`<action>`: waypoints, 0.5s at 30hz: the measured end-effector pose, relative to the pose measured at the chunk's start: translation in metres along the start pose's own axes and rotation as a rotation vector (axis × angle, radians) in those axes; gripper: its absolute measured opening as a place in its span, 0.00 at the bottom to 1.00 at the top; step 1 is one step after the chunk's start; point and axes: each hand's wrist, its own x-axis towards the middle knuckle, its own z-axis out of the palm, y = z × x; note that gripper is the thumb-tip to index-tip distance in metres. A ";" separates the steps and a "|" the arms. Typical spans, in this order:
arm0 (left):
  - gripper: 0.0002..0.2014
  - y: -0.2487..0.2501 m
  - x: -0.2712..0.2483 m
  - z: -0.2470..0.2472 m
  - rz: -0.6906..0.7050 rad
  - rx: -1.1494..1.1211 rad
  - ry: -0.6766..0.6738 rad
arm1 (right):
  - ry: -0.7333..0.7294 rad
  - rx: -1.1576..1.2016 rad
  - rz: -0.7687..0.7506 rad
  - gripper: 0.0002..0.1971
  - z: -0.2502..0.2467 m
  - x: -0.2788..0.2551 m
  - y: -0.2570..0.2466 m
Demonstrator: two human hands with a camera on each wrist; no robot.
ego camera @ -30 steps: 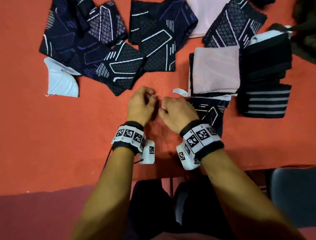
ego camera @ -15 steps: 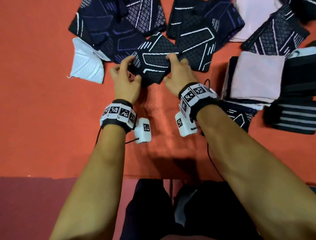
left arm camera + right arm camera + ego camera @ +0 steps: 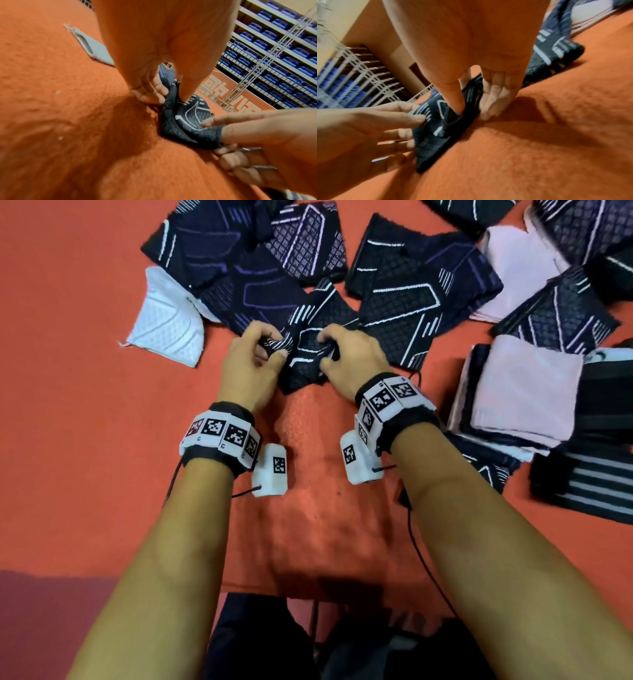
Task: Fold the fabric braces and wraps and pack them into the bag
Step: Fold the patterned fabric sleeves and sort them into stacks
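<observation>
Both hands on one dark patterned brace (image 3: 310, 350), bunched on the orange counter (image 3: 85, 440) at the near edge of the unfolded pile (image 3: 404, 289). Left hand (image 3: 250, 364) pinches its left end, thumb over curled fingers (image 3: 149, 93); right hand (image 3: 349, 357) pinches the right end. Long axis runs hand to hand, neither nearer. Bare counter lies toward the person, room to pull and fold. Folded stack (image 3: 524, 395) sits right. No bag visible.
</observation>
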 end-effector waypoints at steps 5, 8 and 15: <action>0.09 -0.010 -0.032 0.002 -0.004 -0.104 0.091 | -0.033 -0.055 -0.124 0.14 0.009 -0.012 -0.009; 0.14 -0.021 -0.044 0.006 0.003 -0.184 0.091 | -0.048 -0.148 -0.172 0.14 0.006 -0.022 -0.004; 0.21 -0.023 -0.043 -0.002 0.010 -0.099 0.011 | 0.042 -0.347 -0.293 0.03 0.007 -0.018 -0.018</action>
